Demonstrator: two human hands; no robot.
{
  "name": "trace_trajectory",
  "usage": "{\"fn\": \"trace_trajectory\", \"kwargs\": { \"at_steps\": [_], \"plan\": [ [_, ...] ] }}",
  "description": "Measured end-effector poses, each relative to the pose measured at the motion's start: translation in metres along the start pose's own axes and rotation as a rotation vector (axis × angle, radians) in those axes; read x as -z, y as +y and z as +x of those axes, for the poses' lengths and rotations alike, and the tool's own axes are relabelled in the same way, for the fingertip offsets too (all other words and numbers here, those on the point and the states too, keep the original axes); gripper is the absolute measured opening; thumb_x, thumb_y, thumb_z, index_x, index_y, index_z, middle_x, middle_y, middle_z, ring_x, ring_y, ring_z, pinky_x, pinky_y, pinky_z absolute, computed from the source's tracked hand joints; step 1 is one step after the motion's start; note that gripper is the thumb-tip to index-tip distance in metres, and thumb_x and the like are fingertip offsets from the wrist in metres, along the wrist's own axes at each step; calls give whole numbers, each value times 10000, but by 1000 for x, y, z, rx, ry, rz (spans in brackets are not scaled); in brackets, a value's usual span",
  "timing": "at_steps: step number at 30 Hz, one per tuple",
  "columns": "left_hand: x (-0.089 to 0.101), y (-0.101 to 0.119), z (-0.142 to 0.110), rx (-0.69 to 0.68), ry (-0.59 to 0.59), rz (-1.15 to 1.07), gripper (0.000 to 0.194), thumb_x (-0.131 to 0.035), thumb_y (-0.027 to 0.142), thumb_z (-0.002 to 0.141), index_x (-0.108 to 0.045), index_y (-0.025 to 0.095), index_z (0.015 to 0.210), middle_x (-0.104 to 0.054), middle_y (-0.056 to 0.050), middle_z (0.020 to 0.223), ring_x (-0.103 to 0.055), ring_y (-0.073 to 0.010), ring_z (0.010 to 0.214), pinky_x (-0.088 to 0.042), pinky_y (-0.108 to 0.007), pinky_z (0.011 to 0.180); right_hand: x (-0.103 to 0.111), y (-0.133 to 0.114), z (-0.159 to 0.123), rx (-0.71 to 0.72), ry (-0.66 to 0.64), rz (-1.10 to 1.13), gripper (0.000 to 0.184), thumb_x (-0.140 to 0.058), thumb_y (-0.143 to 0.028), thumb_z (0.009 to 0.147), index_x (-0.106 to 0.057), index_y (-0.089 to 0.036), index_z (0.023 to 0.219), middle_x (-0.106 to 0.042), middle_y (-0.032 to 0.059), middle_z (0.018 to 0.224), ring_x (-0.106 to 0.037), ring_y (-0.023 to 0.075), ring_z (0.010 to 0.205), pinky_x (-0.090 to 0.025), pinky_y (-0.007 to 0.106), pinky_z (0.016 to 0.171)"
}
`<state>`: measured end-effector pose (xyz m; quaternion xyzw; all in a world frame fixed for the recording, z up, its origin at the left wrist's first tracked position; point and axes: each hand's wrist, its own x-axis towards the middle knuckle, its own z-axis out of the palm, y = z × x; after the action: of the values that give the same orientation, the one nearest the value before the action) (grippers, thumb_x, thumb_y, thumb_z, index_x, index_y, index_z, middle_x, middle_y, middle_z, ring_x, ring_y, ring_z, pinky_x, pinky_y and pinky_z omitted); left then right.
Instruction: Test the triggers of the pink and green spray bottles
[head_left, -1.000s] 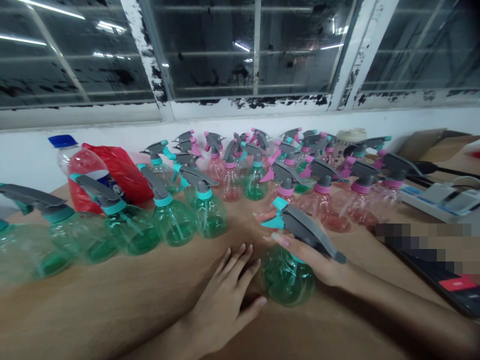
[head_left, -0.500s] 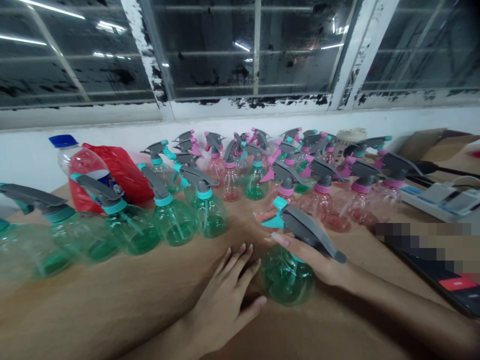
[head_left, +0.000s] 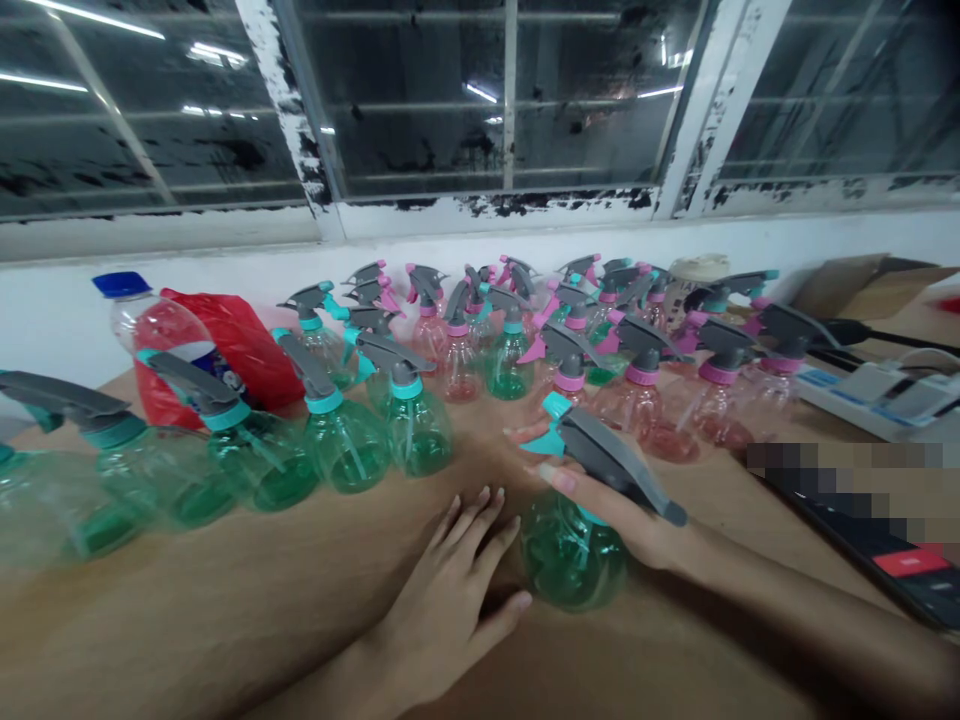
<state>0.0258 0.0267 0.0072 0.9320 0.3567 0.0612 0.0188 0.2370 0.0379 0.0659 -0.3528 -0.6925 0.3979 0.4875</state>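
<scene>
My right hand [head_left: 626, 505] is closed round the neck of a green spray bottle [head_left: 570, 560] with a grey and turquoise spray head. That bottle stands on the table in front of me, its nozzle pointing left. Just left of it, my left hand [head_left: 457, 590] lies flat on the wooden table [head_left: 225, 620] with the fingers a little apart, holding nothing. A row of green spray bottles [head_left: 349, 445] stands on the left. Pink spray bottles [head_left: 637, 400] line the right side, behind the held bottle.
More pink and green spray bottles crowd toward the wall. At the back left are a blue-capped plastic bottle [head_left: 161, 325] and a red bag [head_left: 255, 350]. A phone [head_left: 847, 530], a power strip [head_left: 877, 400] and a cardboard box [head_left: 870, 285] are on the right.
</scene>
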Motion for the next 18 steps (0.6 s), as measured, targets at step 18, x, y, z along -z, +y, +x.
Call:
{"fn": "trace_trajectory", "kwargs": {
  "at_steps": [18],
  "plan": [
    [-7,-1,0,-15,73,14,537,-440,476,958,-422,132,1370,-314,-126,1480,-244,-272,1369,-249,-490,1093,-4,2,-4,67,216,-310,326,-669,-529,717,-663,-250,885,-473,-39,560,-446,146,491,-382,294,440]
  ]
}}
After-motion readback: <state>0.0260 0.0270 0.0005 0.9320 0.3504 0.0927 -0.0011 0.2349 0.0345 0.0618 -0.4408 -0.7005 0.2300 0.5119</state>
